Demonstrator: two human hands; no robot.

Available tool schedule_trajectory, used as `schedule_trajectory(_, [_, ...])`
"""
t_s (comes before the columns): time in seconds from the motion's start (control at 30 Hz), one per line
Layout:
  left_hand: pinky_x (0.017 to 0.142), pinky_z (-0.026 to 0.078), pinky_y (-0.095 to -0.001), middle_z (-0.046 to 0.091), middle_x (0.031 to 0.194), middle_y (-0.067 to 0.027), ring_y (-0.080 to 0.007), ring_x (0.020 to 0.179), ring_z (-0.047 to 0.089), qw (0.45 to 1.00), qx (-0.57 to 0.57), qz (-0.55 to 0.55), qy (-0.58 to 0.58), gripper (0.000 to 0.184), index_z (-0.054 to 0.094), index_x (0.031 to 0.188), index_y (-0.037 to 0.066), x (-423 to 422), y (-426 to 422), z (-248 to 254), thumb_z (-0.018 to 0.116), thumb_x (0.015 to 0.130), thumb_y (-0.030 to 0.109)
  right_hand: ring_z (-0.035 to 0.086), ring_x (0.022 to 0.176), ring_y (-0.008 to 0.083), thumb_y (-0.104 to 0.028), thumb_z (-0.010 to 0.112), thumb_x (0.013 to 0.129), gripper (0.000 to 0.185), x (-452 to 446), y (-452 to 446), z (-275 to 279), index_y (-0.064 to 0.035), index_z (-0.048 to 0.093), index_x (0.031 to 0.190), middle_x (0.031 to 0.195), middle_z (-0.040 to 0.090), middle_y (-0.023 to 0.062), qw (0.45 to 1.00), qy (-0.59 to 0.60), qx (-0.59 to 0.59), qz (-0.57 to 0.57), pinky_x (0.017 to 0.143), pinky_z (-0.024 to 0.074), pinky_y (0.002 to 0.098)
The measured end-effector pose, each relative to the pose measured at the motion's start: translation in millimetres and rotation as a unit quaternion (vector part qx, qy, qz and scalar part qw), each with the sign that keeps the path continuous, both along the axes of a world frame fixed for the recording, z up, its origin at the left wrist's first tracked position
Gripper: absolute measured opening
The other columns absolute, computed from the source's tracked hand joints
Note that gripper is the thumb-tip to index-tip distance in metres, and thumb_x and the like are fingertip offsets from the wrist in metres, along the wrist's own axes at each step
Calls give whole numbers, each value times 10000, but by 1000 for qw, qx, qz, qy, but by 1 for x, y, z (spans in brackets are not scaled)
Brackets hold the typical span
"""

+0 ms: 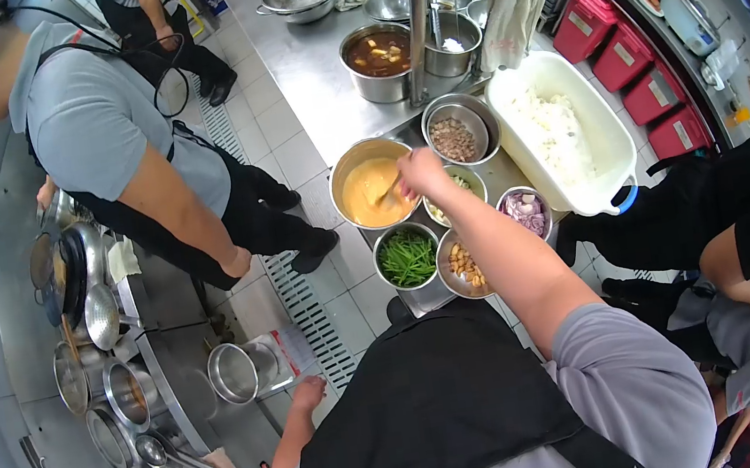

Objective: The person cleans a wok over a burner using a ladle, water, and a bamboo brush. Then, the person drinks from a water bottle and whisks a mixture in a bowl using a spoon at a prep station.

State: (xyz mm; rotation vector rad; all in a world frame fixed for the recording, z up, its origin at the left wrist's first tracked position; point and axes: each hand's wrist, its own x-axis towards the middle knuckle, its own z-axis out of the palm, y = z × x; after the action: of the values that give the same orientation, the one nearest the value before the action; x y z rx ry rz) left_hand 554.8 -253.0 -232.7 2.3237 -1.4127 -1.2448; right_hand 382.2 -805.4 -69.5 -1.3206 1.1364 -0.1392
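My right hand (421,174) is closed round the handle of a spoon (386,195), whose lower end is sunk in a thick yellow-orange sauce (365,190). The sauce fills a steel pot (343,217) at the counter's edge. Close to that hand stand bowls of cut green vegetable (407,258), peeled garlic cloves (465,267), chopped purple onion (524,210) and minced brown meat (455,140). Another bowl (477,185) is partly hidden behind my forearm. Low at my side, away from the counter, my left hand (309,393) hangs with curled fingers and nothing visible in it.
A white tub (618,174) of chopped white food is right of the bowls. Behind them stand a pot of brown broth (383,91) and a metal post (415,49). One co-worker (124,125) stands left, another (734,300) right. Pans and an empty pot (233,374) lie left.
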Motion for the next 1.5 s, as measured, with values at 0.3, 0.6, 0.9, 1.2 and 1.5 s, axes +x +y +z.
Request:
schedule_trajectory(0.3, [634, 525, -332, 672, 781, -123, -209, 651, 672, 997, 22, 67, 45, 271, 636, 895, -21, -4, -9, 12, 576, 875, 242, 620, 504, 176, -214, 509, 968, 313, -10, -10, -2, 85, 589, 1013, 685, 627, 121, 998, -52, -44, -17, 420, 500, 301])
schedule_trajectory(0.6, [631, 531, -341, 674, 810, -125, -217, 669, 670, 989, 23, -133, -53, 258, 633, 915, -15, 1, 3, -4, 577, 858, 230, 676, 701, 310, -190, 537, 930, 246, -17, 7, 21, 21, 660, 897, 840, 668, 197, 838, 51, -503, 207, 618, 550, 407])
schedule_trajectory(0.9, [648, 535, -347, 674, 811, -117, -213, 647, 667, 959, 124, 236, 100, 252, 648, 876, -19, -11, -1, 6, 612, 835, 227, 659, 776, 360, -173, 523, 924, 261, -38, 40, 42, 48, 657, 889, 772, 659, 223, 863, 97, -423, 259, 688, 527, 436])
schedule_trajectory(1.2, [676, 544, -367, 683, 844, -176, -242, 744, 694, 953, -47, -271, -129, 285, 650, 946, -8, 11, 1, -19, 611, 842, 254, 652, 833, 324, -135, 485, 931, 233, -19, 66, 0, -17, 617, 1082, 934, 641, 162, 756, 66, -539, 365, 729, 532, 418])
schedule_trajectory(1.5, [686, 546, -365, 688, 824, -177, -251, 706, 685, 931, 69, 341, 111, 299, 659, 986, -7, -14, -19, 7, 616, 842, 252, 676, 802, 305, -113, 538, 869, 197, -26, 27, -12, -23, 650, 1005, 827, 659, 169, 866, 70, -471, 154, 724, 537, 417])
